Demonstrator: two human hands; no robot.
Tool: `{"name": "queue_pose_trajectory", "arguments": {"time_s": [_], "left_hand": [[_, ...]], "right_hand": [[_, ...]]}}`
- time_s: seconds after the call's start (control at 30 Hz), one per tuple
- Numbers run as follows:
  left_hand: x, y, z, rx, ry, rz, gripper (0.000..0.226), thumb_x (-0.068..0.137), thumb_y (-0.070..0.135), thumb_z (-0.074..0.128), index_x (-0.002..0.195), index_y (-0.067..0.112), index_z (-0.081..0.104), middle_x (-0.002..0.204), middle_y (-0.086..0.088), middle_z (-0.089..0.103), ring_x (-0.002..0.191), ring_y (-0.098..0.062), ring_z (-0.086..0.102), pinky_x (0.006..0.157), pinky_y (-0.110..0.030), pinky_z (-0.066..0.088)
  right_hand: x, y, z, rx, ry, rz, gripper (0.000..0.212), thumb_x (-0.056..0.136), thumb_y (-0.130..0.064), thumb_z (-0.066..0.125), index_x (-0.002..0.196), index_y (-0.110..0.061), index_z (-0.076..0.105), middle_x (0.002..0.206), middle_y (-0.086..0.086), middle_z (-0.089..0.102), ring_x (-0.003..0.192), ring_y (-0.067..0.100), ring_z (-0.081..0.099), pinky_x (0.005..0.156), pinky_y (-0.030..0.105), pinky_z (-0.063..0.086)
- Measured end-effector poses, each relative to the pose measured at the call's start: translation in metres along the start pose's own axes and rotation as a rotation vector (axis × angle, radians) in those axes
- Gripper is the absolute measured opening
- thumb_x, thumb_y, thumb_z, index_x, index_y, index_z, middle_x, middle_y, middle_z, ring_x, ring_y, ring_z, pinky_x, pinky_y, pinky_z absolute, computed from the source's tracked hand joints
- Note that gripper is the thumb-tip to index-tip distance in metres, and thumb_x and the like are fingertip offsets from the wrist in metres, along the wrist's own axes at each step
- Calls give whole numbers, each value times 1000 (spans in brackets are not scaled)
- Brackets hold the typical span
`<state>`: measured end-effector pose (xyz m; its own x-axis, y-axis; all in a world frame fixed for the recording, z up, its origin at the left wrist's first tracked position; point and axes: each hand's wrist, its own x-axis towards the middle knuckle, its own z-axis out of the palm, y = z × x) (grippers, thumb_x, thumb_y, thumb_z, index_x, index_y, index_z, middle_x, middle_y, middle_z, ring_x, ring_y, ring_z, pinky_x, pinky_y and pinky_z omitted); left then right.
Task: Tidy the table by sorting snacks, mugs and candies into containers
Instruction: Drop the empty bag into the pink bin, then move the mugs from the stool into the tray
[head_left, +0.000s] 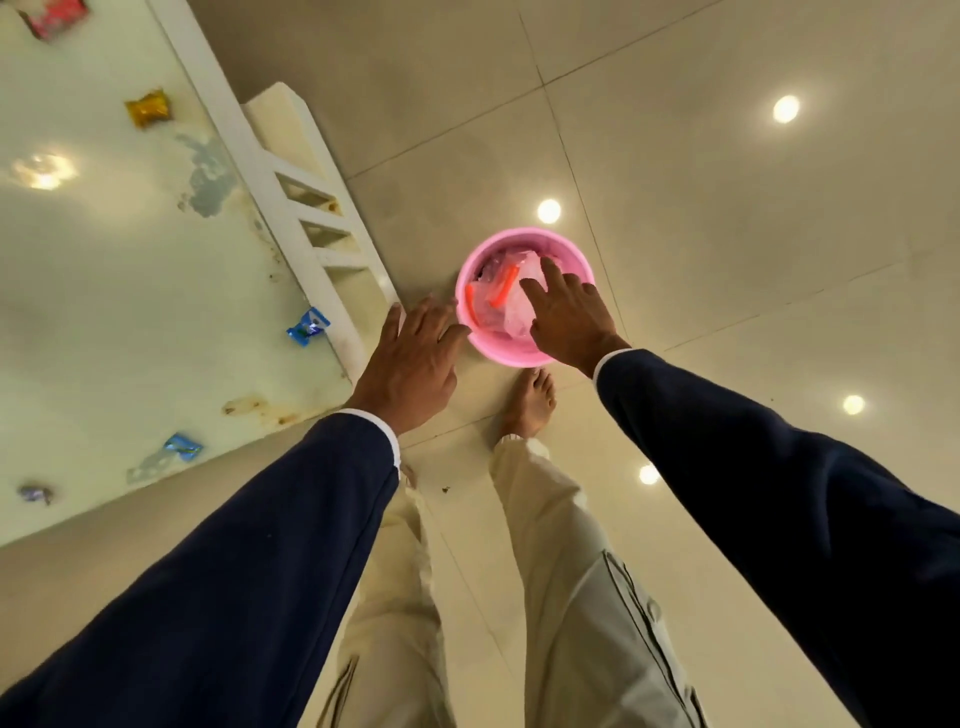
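Observation:
A pink bucket (498, 348) stands on the tiled floor beside the table, holding clear wrappers with orange strips (506, 288). My right hand (569, 317) reaches into the bucket with fingers spread straight, touching the wrappers. My left hand (413, 358) hovers open just left of the bucket, its fingertips at the rim. On the white table (104, 291) lie wrapped candies: a gold one (149, 108), a blue one (309, 326) near the edge, another blue one (182, 447), a purple one (35, 492) and a red packet (54, 15) at the far corner.
A white chair back (306, 208) stands against the table's edge, between table and bucket. My bare foot (530, 402) is planted just in front of the bucket. Glossy floor tiles reflect ceiling lights to the right.

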<state>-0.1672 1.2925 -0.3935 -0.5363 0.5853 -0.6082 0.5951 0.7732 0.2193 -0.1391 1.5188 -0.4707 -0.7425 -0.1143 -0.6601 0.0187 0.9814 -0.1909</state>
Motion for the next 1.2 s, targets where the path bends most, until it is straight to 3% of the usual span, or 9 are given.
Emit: {"name": "queue_pose_trajectory", "arguments": {"time_s": [0.1, 0.23, 0.33, 0.43, 0.6, 0.73, 0.9, 1.2], "left_hand": [[-32, 3, -17, -1, 32, -87, 67, 97, 38, 53, 156, 17, 29, 169, -11, 17, 156, -32, 12, 124, -58, 11], [-94, 6, -49, 48, 104, -209, 81, 98, 55, 43, 162, 20, 10, 171, -8, -4, 157, -34, 0, 123, -61, 8], [-174, 4, -84, -11, 179, -390, 82, 98, 56, 43, 162, 20, 8, 171, -8, -6, 157, -34, -3, 123, -60, 6], [-195, 15, -85, -94, 172, -414, 81, 97, 54, 45, 162, 19, 11, 171, -7, -4, 157, -34, -2, 123, -60, 6], [-317, 6, -90, -174, 283, -621, 81, 99, 53, 44, 163, 20, 7, 171, -7, -8, 157, -35, -5, 123, -62, 5], [-397, -8, -61, -233, 367, -729, 82, 100, 54, 42, 162, 20, 0, 170, -7, -14, 157, -35, -9, 123, -62, 7], [-511, -38, -22, -266, 478, -851, 80, 99, 51, 46, 162, 20, 8, 171, -7, -10, 157, -34, -4, 122, -61, 6], [-675, -103, 28, -297, 557, -1057, 77, 102, 52, 38, 162, 22, 0, 170, -6, -14, 157, -34, -8, 123, -61, 6]], "right_hand": [[-32, -14, -34, -9, 11, -100, 81, 94, -44, 58, 156, -7, 22, 160, 24, 26, 135, 42, 45, 107, 56, 43], [-79, -50, -97, -106, 48, -224, 84, 95, -52, 53, 157, -7, 17, 161, 22, 26, 138, 38, 43, 108, 54, 42], [-133, -105, -156, -226, 74, -340, 81, 98, -51, 48, 158, -9, 15, 163, 19, 21, 141, 38, 38, 110, 53, 39], [-148, -113, -172, -239, 64, -347, 80, 98, -49, 48, 159, -12, 12, 166, 17, 15, 144, 36, 36, 114, 51, 35], [-204, -215, -230, -359, 157, -528, 84, 96, -51, 50, 160, -17, 8, 168, 12, 9, 146, 32, 31, 118, 47, 28], [-238, -294, -238, -427, 205, -600, 87, 95, -55, 50, 161, -18, 7, 168, 10, 8, 147, 30, 30, 118, 47, 27], [-277, -411, -227, -480, 259, -704, 84, 96, -55, 48, 161, -21, 6, 169, 7, 7, 146, 29, 31, 120, 46, 24], [-319, -620, -202, -502, 336, -900, 82, 97, -53, 50, 160, -20, 10, 168, 7, 12, 147, 30, 30, 120, 49, 26]]}}
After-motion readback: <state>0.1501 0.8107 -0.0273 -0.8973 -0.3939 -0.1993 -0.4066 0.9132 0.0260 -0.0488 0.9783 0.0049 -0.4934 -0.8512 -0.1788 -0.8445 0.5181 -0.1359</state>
